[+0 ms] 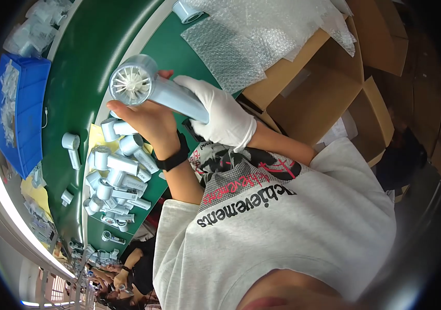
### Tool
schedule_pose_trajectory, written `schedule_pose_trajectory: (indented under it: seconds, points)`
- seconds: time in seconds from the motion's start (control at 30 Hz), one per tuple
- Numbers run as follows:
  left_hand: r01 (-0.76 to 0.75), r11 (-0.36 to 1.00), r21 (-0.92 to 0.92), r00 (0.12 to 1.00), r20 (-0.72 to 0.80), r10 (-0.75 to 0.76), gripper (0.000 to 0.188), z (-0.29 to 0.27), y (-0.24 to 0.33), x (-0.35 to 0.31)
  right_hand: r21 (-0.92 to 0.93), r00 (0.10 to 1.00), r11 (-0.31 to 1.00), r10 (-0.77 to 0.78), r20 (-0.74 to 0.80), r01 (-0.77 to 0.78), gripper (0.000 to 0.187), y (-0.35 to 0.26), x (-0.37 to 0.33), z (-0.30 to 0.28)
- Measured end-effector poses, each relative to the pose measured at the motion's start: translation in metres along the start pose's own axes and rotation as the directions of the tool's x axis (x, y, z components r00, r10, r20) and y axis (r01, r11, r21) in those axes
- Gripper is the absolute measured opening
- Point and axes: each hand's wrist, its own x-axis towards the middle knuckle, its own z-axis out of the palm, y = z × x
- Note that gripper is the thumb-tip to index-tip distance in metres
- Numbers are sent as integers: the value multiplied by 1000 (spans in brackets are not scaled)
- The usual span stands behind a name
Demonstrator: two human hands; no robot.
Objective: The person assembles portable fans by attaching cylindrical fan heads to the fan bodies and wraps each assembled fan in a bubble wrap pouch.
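A light-blue handheld fan (175, 98) is held up in front of me, with its round head at the left and its handle slanting down to the right. Its white blades show through the clear front guard. My bare left hand (153, 124), with a black band on the wrist, supports the fan from below, thumb beside the head. Wrapped round the handle is my right hand (224, 112) in a white glove, its fingers closed on it. Part of the left fingers is hidden behind the fan.
Several similar fans (122, 165) lie piled on the green table (153, 49) at the left. Beyond stands a blue bin (34, 108) of clear parts. Bubble wrap (230, 46) overhangs an open cardboard box (313, 98) on the right. Other people (138, 268) work at lower left.
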Motion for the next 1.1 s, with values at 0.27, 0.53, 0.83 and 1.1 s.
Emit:
schedule_pose_trajectory:
  seconds: [0.27,0.53,0.83,1.1]
  points:
    - [244,956,-164,867,477,-140,68,7,-61,5,887,903,-170,-55,427,-430,24,5,9,-7]
    - [-179,559,810,803,448,-392,33,-55,-146,-4,978,914,-25,352,201,-205,40,14,23,-22]
    - [-586,-177,791,796,521,-308,24,-27,-119,31,898,918,437,337,-209,44,53,83,-47,-85]
    - [-180,476,861,788,416,-454,20,-34,-83,40,938,852,277,523,33,-206,46,90,-75,-58]
